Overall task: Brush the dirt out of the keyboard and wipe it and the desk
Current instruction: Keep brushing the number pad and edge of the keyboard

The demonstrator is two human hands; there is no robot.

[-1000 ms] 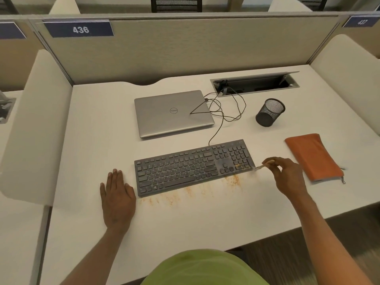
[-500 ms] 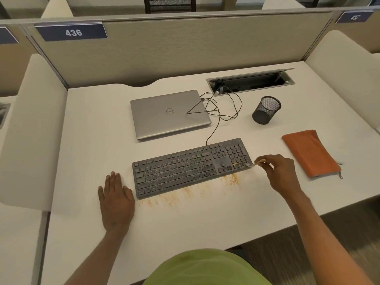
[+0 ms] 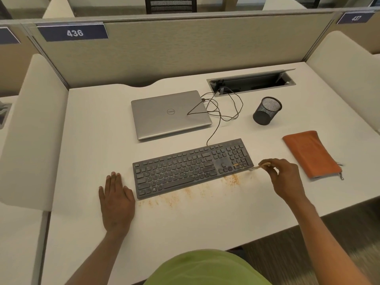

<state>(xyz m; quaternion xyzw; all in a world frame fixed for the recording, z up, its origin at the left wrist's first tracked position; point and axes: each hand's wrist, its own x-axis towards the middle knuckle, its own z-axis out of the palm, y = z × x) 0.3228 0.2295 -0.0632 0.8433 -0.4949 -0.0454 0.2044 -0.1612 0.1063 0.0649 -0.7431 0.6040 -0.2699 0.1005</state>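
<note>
While left hand [image 3: 116, 200] lies flat, released, right hand [image 3: 284, 177] grip pinches, apparently, a small brush [image 3: 255, 167] at keyboard [image 3: 185, 169] edge.

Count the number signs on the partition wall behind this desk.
3. One reading 436 at upper left, one reading 437 at upper right, and a third cut off at the left edge, its number out of frame. More may lie outside the view.

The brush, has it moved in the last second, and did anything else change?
Hardly: the right hand keeps the brush pinched at the keyboard's right end, its tip shifting only slightly. The left hand stays flat on the desk; the dirt looks unchanged.
</note>
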